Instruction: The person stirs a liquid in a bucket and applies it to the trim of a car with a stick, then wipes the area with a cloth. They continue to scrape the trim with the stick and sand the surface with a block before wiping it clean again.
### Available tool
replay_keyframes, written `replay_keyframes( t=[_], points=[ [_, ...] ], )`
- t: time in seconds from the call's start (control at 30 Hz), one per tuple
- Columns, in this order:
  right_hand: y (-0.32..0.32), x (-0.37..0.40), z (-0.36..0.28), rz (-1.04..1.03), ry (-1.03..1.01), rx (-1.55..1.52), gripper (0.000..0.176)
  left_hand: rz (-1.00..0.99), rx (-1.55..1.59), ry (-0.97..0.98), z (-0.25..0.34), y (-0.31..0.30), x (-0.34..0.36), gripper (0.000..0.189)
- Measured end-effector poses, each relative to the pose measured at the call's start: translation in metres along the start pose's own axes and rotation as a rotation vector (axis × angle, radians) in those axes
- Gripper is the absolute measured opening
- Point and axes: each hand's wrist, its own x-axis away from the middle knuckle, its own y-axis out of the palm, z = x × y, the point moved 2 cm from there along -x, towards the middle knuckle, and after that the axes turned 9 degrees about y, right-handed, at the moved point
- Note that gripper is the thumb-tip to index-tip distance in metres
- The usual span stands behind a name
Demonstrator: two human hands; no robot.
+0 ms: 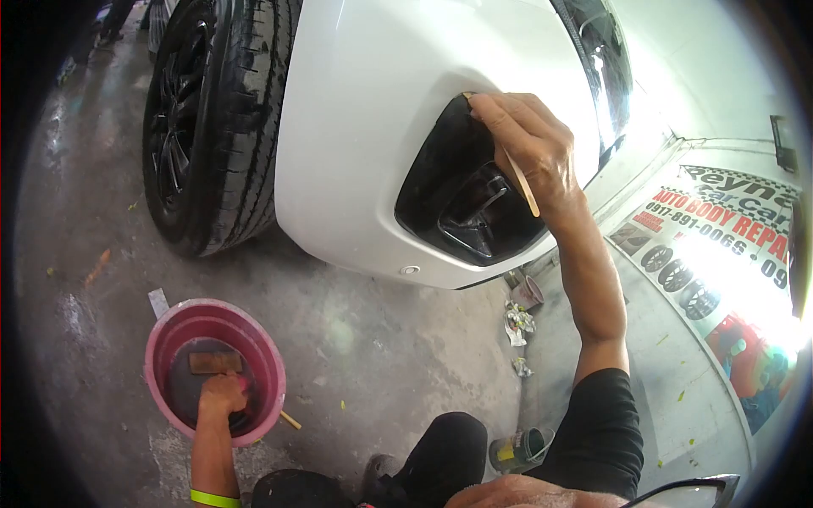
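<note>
My right hand (529, 140) is closed around a thin wooden stick (522, 184), its lower end jutting out below the palm. The fingertips are right at the upper edge of the black bumper insert (440, 157) on the white car (364, 110), where a small yellowish tip shows. At lower left, my left hand (223, 394) reaches down into a pink basin (275, 372) of dark water. Its fingers are curled, with a bit of pink beside them; I cannot tell what they hold. Just beyond those fingers is a brown block (215, 362) in the basin.
A black-rimmed tyre (246, 127) stands left of the bumper. By the wall are a small pot (527, 292), crumpled wrappers (517, 323) and a dark bucket (518, 449). A pale strip (158, 302) and a short stick (290, 420) lie by the basin. A banner (711, 229) covers the right wall.
</note>
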Motion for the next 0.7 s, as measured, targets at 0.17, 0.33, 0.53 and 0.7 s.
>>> replay_keyframes(
  t=[0.17, 0.33, 0.53, 0.7],
  points=[
    [-0.008, 0.001, -0.002, -0.077, 0.114, 0.025, 0.044, -0.005, -0.012, 0.022, 0.0, -0.006, 0.006, 0.064],
    [-0.01, 0.003, -0.001, -0.071, 0.188, -0.037, 0.043, 0.003, 0.021, 0.02, 0.002, -0.01, 0.01, 0.067],
    [-0.002, 0.002, -0.002, 0.036, 0.138, -0.127, 0.03, 0.001, 0.001, 0.016, 0.0, -0.004, 0.004, 0.063],
    [-0.003, 0.003, 0.0, -0.058, 0.085, 0.003, 0.041, -0.01, -0.001, 0.025, 0.001, -0.009, 0.009, 0.063]
  ],
)
